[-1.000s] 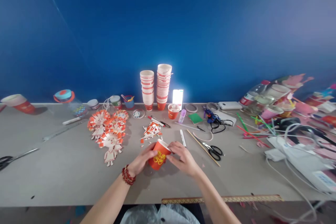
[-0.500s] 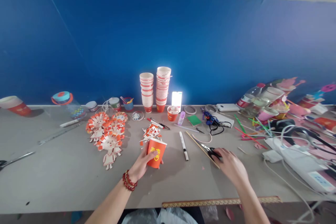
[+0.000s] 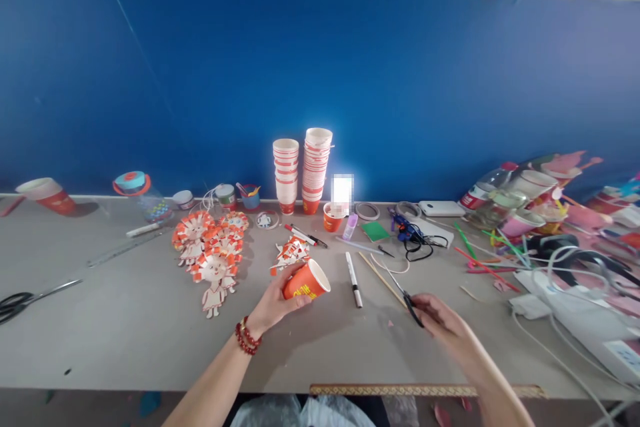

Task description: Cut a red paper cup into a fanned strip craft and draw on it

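Note:
My left hand [image 3: 274,303], with red beads round its wrist, is wrapped around an orange paper cup [image 3: 303,282] with yellow lettering. The cup leans to the right, its white rim turned that way. On the right, my right hand [image 3: 440,320] grips black-handled scissors [image 3: 411,307] by the handles, their blades pointing up and to the left. Beneath the scissors lies a thin wooden stick [image 3: 385,278]. Between the two hands rests a white marker [image 3: 353,280]. Just beyond the cup is a small heap of orange and white paper scraps [image 3: 291,252].
Two tall stacks of paper cups [image 3: 286,177] stand by the blue partition [image 3: 320,60]. Paper lion-like figures [image 3: 213,267] lie at left, past them another pair of scissors [image 3: 30,300]. A glue gun [image 3: 410,230], straws and a white power strip [image 3: 565,320] with cables crowd the right.
My left hand has tipped the cup over to the right. My right hand has lifted the scissors' handles and turned them more upright. The view has shifted slightly.

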Tool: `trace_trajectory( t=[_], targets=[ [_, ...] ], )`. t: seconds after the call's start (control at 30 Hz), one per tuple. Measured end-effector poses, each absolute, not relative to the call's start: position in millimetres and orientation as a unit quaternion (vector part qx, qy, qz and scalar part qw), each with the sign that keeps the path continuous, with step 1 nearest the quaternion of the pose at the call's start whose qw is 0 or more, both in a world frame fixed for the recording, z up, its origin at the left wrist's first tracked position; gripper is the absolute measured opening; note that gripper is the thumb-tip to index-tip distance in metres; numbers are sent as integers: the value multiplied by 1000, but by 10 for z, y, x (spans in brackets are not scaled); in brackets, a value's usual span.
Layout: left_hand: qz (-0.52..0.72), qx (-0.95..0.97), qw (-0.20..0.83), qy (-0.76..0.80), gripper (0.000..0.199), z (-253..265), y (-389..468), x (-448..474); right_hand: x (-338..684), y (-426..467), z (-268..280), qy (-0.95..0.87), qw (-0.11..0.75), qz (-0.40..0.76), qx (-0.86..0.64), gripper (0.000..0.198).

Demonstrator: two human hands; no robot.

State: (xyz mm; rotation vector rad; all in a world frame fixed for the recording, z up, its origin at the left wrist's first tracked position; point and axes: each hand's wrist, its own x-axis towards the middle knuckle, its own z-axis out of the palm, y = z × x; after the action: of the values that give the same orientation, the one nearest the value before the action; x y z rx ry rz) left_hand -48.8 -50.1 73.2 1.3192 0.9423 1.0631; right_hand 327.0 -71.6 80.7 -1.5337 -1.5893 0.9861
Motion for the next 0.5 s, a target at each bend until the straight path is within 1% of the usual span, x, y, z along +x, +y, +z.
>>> trace_trajectory(
  t=[0.1,0.2,0.27,0.3,0.37,0.43,0.5],
  targets=[
    [423,642,473,431,68,805,-508,-462,2648,-756,917,-549,454,476,-516,47],
    [378,702,398,455,60,946,-543,-449,2062,-697,958,-536,479,521,-461,43],
    [353,726,372,459,55,1047,-567,-460,1786,-642,952,-501,503,544,-447,44],
    [355,729,363,458,56,1086,-576,-468,1684,-620,942,-481,515,554,-443,45],
    [404,715,352,448,65,1113,-583,-477,1533,-603,918,-423,547,575,-437,45],
    [490,670,360,425,77,1058,-579,-456,1419,-618,901,-359,576,602,-421,44],
    [573,593,404,395,77,941,-573,-394,1315,-658,904,-309,591,628,-401,43]
  ],
)
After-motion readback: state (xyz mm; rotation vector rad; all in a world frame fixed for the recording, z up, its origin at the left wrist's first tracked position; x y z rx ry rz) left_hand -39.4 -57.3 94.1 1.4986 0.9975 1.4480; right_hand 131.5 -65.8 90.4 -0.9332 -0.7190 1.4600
